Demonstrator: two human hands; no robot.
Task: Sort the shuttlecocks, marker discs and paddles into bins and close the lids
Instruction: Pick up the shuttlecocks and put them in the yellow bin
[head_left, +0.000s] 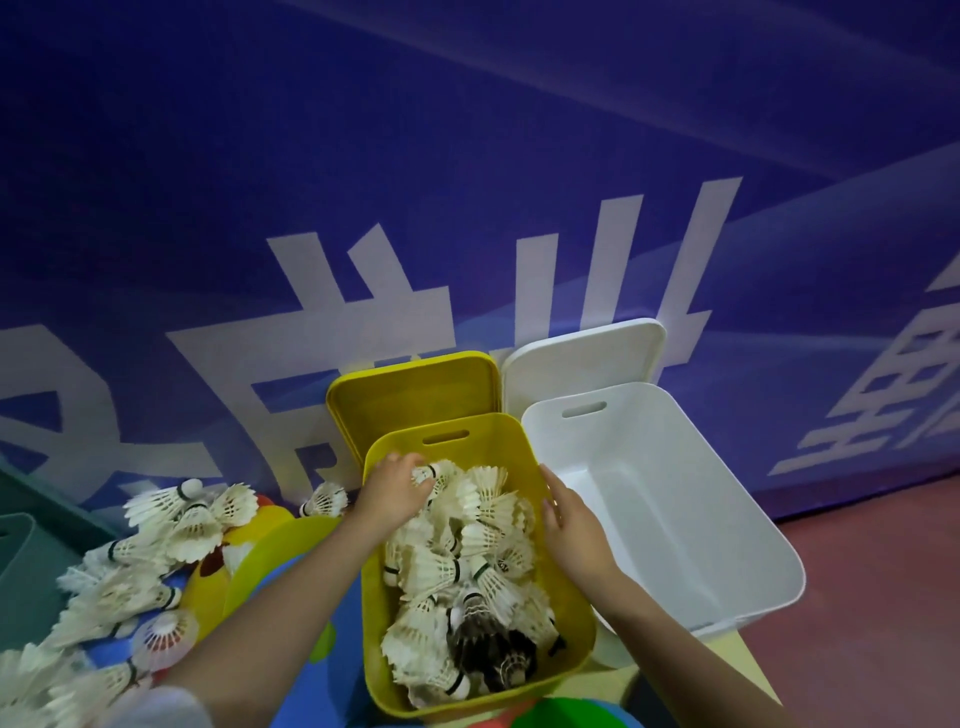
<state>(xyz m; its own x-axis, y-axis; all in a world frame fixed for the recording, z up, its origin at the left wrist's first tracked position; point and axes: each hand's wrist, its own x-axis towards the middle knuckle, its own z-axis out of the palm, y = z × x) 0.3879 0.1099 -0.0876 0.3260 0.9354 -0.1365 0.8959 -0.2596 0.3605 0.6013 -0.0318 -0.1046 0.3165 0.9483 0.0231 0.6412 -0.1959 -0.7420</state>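
Note:
A yellow bin (571, 642) in front of me is heaped with white shuttlecocks (470, 551) and a few dark ones. My left hand (393, 486) reaches over the bin's far left corner, fingers closed around a white shuttlecock (428, 474). My right hand (571, 525) rests on the bin's right rim, fingers apart, holding nothing. More shuttlecocks (171, 525) lie in a loose pile to the left, on top of yellow and green marker discs (260, 551). A white bin (737, 525) stands empty on the right. No paddles show.
The yellow lid (415, 395) and white lid (582, 358) lean against the blue banner wall behind their bins. A teal bin (21, 551) sits at the far left. A red and white plastic shuttlecock (166, 631) lies near my left forearm. Red floor at right.

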